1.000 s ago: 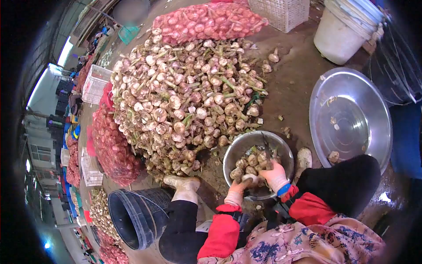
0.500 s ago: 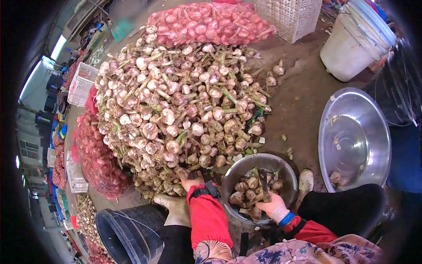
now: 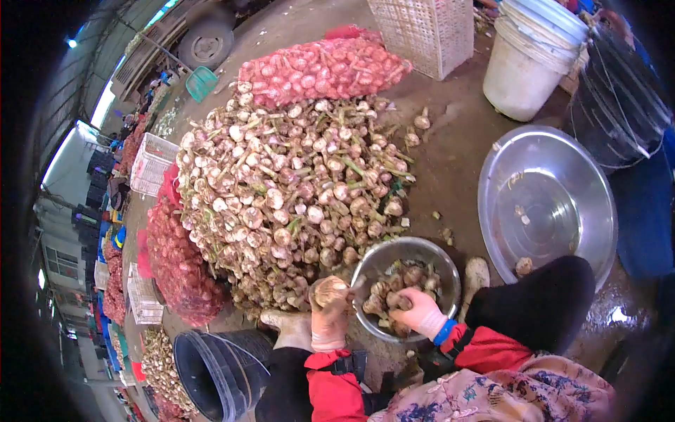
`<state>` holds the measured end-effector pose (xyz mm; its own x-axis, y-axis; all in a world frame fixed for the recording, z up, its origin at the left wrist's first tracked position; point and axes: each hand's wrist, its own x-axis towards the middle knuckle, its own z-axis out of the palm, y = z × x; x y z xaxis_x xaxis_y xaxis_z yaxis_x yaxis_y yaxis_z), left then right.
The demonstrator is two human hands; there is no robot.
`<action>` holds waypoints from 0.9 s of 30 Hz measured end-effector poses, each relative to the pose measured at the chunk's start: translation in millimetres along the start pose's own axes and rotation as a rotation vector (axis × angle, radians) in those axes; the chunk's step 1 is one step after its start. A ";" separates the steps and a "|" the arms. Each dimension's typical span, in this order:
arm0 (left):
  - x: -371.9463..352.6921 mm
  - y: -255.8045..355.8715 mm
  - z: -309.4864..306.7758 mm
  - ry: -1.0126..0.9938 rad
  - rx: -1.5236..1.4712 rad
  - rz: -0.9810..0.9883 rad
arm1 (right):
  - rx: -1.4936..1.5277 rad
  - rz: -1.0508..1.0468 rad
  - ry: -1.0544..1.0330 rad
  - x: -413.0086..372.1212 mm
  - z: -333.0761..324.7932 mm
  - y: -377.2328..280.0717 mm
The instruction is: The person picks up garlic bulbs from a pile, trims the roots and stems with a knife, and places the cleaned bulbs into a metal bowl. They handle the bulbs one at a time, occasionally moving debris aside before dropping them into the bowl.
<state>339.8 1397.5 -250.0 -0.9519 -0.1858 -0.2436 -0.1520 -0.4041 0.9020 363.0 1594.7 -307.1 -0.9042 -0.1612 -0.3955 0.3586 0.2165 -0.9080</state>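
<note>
While the left hand [image 3: 329, 329] holds up a garlic bulb [image 3: 330, 293], the right hand [image 3: 420, 313] works at a small metal bowl [image 3: 425, 251]

Because the left grip is pinched around it, the bulb sits raised at the fingertips, left of the bowl and in front of the lower edge of a garlic pile [image 3: 295, 183]. The right grip is curled over more bulbs [image 3: 380, 301] in the bowl; whether it is closed on one of the dark, rounded shapes there, I cannot tell. A blue wristband [image 3: 444, 331] circles the right wrist. The pile spreads across the floor [image 3: 450, 155], with one red mesh sack [image 3: 323, 67] along its far edge and another [image 3: 179, 260] on its left. To the bowl's right is a wide metal basin [image 3: 541, 204]; a dark bucket [image 3: 225, 366] lies tilted near the left leg [image 3: 283, 387].
</note>
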 end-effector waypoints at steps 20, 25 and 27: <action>-125.8 -20.3 1.9 -0.015 0.819 0.287 | -0.736 -0.540 -0.362 -41.1 4.8 -16.7; -129.6 -22.7 3.9 0.086 0.775 0.272 | -0.717 -0.414 -0.426 -24.7 1.4 -12.7; -145.2 -0.6 28.0 0.056 0.694 0.249 | -0.637 0.002 -0.261 10.6 -20.2 31.0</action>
<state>470.7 1449.7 -205.2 -0.9680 -0.2508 -0.0034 -0.0840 0.3116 0.9465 359.9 1619.1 -336.6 -0.7898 -0.3692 -0.4898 0.0820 0.7278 -0.6808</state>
